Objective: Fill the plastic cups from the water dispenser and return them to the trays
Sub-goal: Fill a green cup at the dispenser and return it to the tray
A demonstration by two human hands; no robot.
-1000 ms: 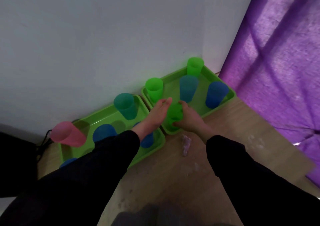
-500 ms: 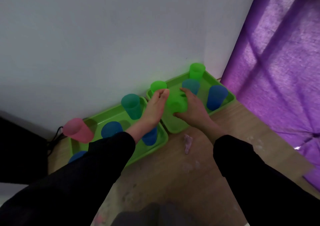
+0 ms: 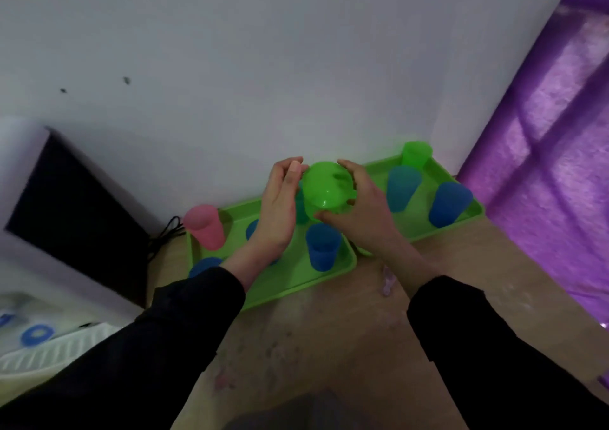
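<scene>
My right hand grips a green plastic cup, tilted with its base toward me, lifted above the two green trays. My left hand is beside it with straight fingers, fingertips touching the cup's left side. The left tray carries a pink cup, a blue cup and other blue cups partly hidden by my left arm. The right tray holds a teal cup, a blue cup and a green cup.
The trays lie on a wooden floor against a white wall. A water dispenser with blue taps and a white drip grille is at lower left, with a dark panel and black cables. A purple curtain hangs right.
The green cup has been lifted off the right tray and carried up and left between my hands. The view has swung left, bringing the dispenser into sight.
</scene>
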